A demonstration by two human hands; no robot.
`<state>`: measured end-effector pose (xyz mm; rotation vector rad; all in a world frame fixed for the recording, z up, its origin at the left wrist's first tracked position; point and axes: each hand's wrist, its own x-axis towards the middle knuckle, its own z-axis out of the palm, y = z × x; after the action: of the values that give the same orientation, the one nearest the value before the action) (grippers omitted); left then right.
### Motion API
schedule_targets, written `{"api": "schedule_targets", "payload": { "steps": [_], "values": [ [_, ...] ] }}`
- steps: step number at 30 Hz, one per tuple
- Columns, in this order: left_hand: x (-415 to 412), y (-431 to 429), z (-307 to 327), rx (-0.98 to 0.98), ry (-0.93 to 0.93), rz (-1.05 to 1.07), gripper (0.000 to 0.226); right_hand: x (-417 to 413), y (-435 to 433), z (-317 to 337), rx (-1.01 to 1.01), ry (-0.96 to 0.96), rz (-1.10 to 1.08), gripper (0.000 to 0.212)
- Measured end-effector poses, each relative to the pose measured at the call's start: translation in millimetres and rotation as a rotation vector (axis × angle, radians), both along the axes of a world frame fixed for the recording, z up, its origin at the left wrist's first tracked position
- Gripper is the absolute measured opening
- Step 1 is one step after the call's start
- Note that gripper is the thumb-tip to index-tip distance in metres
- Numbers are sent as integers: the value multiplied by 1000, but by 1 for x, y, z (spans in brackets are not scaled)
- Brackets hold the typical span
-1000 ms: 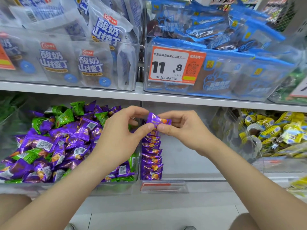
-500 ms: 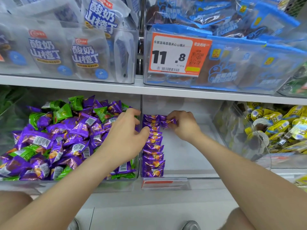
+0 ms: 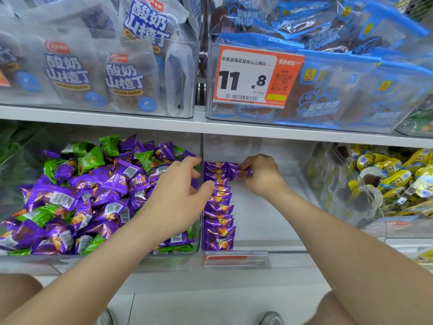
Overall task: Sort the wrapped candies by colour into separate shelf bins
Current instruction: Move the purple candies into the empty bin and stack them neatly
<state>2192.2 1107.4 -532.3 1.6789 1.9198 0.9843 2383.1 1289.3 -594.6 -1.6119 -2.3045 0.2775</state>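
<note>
Fingers [image 3: 252, 162] pinch a glossy purple, orange-printed candy [image 3: 235, 173].

My right hand [image 3: 260, 177] covers one end of the candy [image 3: 242, 172] it pinches. My left hand [image 3: 180, 195] hides part of the pile [image 3: 93, 195] and of the bin wall [image 3: 201, 231]. The top edge cuts off the bags [image 3: 131, 73]. The tag's [image 3: 253, 78] small print is unreadable. The yellow sweets [image 3: 398, 174] blur towards the right edge.

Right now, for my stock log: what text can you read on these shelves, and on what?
"酸奶山楂丁": white pouches.
"11 .8": orange price tag.
"华聚蓝莓桑葚夹心山楂片": same tag, top line.
Too small or blurred: candy wrappers, blue bags, lower shelf tag.
</note>
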Motion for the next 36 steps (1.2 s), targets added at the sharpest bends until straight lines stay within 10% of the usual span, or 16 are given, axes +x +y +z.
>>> {"api": "schedule_targets", "payload": {
  "steps": [13,22,36],
  "values": [
    [-9,-8,11,-5,93,-27,46,-6,-27,21,125,105,-52,25],
    [-72,-37,20,3,416,179,22,-58,-147,105,78,400,314,27],
    [-111,-29,14,-199,701,201,45,-153,-139,74,214,-206,443,35]
  ]
}}
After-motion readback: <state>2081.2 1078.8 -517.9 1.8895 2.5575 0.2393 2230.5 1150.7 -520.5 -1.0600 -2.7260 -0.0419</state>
